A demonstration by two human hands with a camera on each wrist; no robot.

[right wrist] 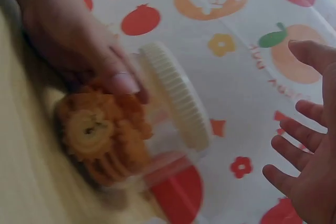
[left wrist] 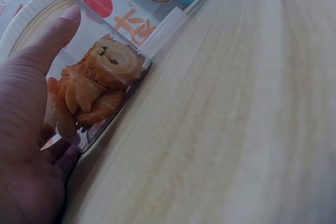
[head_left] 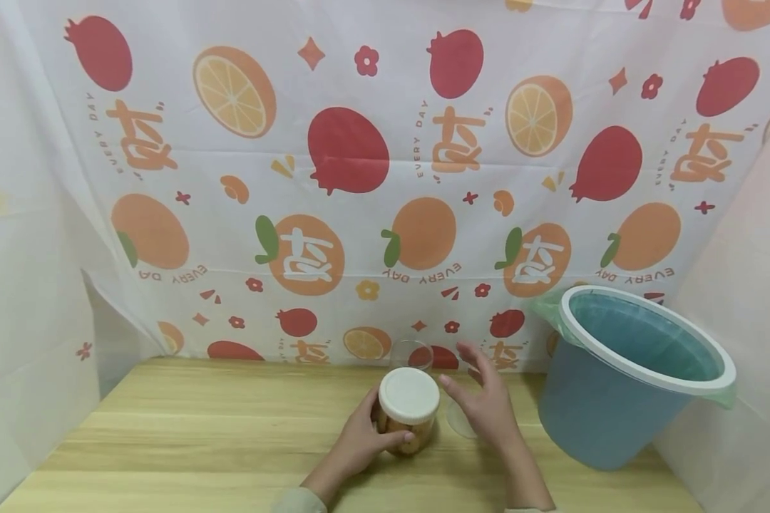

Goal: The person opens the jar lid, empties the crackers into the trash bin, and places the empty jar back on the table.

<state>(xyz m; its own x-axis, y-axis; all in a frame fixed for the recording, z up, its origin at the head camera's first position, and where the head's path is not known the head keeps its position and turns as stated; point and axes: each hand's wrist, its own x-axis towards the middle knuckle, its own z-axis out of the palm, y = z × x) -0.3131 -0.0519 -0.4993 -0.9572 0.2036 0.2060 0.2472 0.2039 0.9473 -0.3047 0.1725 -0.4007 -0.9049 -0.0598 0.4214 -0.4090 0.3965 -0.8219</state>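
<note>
In the head view, a white cloth (head_left: 372, 85) hangs across the 12 o'clock side, printed with red pomegranates, whole and cut oranges, small flowers and the words "EVERY DAY"; a cut orange (head_left: 539, 116) shows toward 2 o'clock and a large pomegranate (head_left: 348, 149) toward 11. Paler sheets rise at 9 o'clock (head_left: 26, 285) and 3 o'clock (head_left: 763, 249). Along 6 o'clock runs a light wood-grain table (head_left: 231, 434). At 4 o'clock stands a blue bin (head_left: 597, 413) with a white rim (head_left: 622, 367), its translucent green liner (head_left: 648, 331) spilling over at the bin's 10 and 4 o'clock
</note>
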